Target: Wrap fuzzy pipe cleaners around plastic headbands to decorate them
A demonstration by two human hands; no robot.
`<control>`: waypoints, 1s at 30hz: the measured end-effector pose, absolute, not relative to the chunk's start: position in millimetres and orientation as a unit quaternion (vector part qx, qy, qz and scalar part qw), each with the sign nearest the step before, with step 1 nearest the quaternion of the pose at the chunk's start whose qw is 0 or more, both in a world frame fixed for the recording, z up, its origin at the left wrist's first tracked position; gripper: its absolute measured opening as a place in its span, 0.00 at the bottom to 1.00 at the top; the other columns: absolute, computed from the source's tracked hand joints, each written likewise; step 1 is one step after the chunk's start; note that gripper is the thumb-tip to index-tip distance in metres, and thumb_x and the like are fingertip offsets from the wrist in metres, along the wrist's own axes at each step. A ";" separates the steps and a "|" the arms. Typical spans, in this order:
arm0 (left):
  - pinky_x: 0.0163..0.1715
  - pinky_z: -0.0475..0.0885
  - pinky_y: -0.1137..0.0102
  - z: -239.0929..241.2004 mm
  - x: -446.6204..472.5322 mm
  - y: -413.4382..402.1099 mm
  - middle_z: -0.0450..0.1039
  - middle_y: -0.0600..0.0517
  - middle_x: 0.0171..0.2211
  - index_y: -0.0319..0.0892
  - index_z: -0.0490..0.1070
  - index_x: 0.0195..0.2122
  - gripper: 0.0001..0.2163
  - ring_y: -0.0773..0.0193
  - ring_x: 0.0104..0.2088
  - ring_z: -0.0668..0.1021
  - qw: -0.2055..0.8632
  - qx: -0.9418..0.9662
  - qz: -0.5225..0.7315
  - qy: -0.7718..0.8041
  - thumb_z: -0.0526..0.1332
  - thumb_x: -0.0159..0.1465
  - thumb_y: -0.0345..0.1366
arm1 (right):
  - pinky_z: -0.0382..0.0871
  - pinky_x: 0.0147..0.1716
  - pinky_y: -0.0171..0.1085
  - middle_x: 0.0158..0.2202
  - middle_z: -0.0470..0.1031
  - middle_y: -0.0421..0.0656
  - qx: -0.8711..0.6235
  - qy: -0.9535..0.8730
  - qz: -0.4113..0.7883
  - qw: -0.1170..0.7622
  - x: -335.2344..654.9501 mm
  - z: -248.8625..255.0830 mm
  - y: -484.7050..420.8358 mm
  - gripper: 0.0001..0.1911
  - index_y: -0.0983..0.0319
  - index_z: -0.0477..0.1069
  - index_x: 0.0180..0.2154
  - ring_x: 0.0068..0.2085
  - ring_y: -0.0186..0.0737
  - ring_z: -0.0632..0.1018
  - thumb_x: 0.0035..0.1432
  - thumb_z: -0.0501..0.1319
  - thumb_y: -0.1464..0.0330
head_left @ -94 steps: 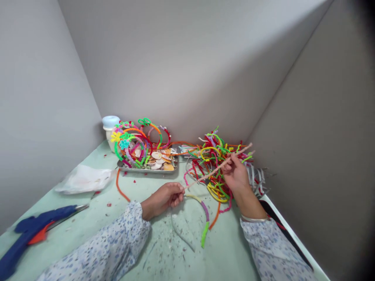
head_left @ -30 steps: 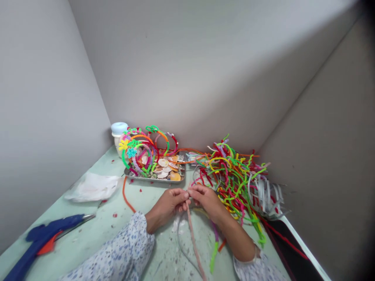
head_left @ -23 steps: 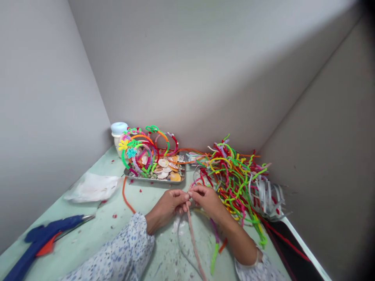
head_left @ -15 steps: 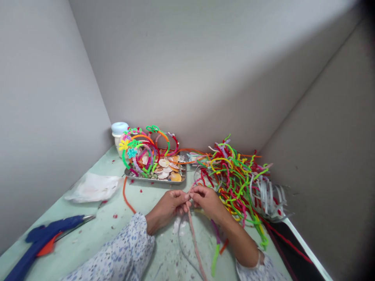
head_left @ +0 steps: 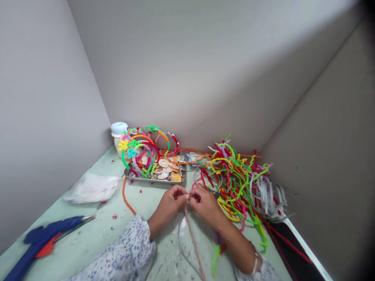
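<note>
Head view: I see left hand (head_left: 169,203) and right hand (head_left: 206,206) pinched closed on pink pipe cleaner (head_left: 192,237), seemingly for fine control.

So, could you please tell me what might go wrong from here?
The pink stem appears pinched only by fingertips where the left hand meets the right hand, so that grip might slip. The stem also trails down beside the grey band and could snag on it. The glue gun lies left of the left sleeve; if hot, which I cannot tell, it could scorch the fabric on contact.
</note>
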State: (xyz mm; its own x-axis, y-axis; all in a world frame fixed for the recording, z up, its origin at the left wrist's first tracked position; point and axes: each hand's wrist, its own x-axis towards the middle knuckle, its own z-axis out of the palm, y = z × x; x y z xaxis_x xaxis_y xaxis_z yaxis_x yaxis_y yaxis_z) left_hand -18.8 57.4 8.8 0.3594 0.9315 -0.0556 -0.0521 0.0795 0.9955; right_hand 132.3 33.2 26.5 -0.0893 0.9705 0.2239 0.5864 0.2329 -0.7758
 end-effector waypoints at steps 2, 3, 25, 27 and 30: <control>0.23 0.61 0.76 8.6 -19.1 56.4 0.67 0.55 0.24 0.39 0.67 0.30 0.10 0.70 0.23 0.67 0.589 0.568 0.416 0.398 0.63 0.54 0.41 | 0.59 0.27 0.33 0.25 0.69 0.40 -0.563 -0.701 0.243 0.365 129.2 27.0 31.7 0.06 0.61 0.71 0.26 0.28 0.36 0.69 0.51 0.55 0.71; 0.24 0.61 0.76 8.0 -19.3 55.9 0.67 0.54 0.25 0.39 0.68 0.30 0.09 0.69 0.24 0.68 0.576 0.576 0.422 0.398 0.62 0.55 0.40 | 0.59 0.27 0.33 0.25 0.69 0.40 -0.564 -0.700 0.243 0.365 127.7 26.3 31.2 0.06 0.61 0.71 0.25 0.28 0.36 0.69 0.51 0.55 0.71; 0.26 0.61 0.74 3.9 -16.4 56.7 0.64 0.55 0.22 0.39 0.65 0.28 0.11 0.71 0.22 0.66 0.702 0.471 0.436 0.309 0.59 0.59 0.42 | 0.66 0.26 0.33 0.21 0.74 0.38 -0.512 -0.468 0.559 0.454 122.2 17.8 34.4 0.03 0.62 0.69 0.25 0.24 0.34 0.74 0.46 0.57 0.71; 0.26 0.61 0.74 7.4 -17.7 58.2 0.65 0.55 0.22 0.39 0.65 0.27 0.11 0.71 0.22 0.66 0.698 0.466 0.447 0.308 0.59 0.59 0.42 | 0.65 0.24 0.32 0.19 0.72 0.37 -0.533 -0.470 0.542 0.448 123.8 19.4 33.9 0.03 0.63 0.69 0.26 0.22 0.33 0.72 0.46 0.57 0.71; 0.26 0.61 0.75 10.1 -18.6 60.2 0.64 0.55 0.23 0.39 0.65 0.29 0.10 0.72 0.23 0.66 0.696 0.455 0.459 0.311 0.60 0.59 0.41 | 0.65 0.24 0.32 0.20 0.71 0.37 -0.541 -0.485 0.525 0.443 125.0 26.6 32.4 0.04 0.63 0.70 0.27 0.22 0.32 0.72 0.47 0.58 0.69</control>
State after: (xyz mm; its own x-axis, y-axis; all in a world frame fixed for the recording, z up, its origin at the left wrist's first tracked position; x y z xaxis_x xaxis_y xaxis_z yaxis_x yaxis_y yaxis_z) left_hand -18.6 60.2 10.1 0.3846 0.9230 -0.0147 -0.3563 0.1631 0.9200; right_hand 125.0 32.4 26.6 -0.0233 0.9901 -0.1383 0.0598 -0.1367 -0.9888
